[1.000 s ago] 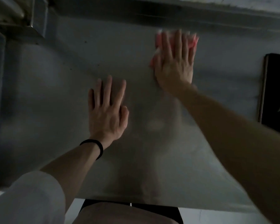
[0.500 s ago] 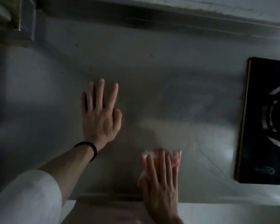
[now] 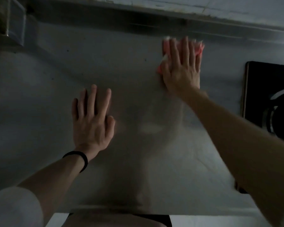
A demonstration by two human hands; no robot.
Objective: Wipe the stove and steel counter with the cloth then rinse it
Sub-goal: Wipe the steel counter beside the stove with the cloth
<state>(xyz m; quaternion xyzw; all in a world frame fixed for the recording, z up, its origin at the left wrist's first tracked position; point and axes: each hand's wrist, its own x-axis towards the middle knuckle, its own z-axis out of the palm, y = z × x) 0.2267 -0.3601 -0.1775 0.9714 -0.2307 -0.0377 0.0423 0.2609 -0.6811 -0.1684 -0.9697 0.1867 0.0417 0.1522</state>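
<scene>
A pink cloth (image 3: pixel 199 49) lies flat on the steel counter (image 3: pixel 105 63) near its back edge. My right hand (image 3: pixel 181 69) presses down on the cloth with fingers spread, covering most of it. My left hand (image 3: pixel 91 120) rests palm-down on the bare counter to the left and nearer me, fingers apart, holding nothing. A black band sits on that wrist. The black stove (image 3: pixel 269 99) with its metal burner ring is at the right edge, partly cut off.
A raised steel ledge and a tiled wall (image 3: pixel 203 7) run along the back of the counter. A boxy steel fixture (image 3: pixel 15 25) stands at the back left corner. The counter's front edge (image 3: pixel 195 212) is right against my body.
My right hand slid the cloth from the counter's front edge away from me to the back of the counter. My left hand stayed planted where it was.
</scene>
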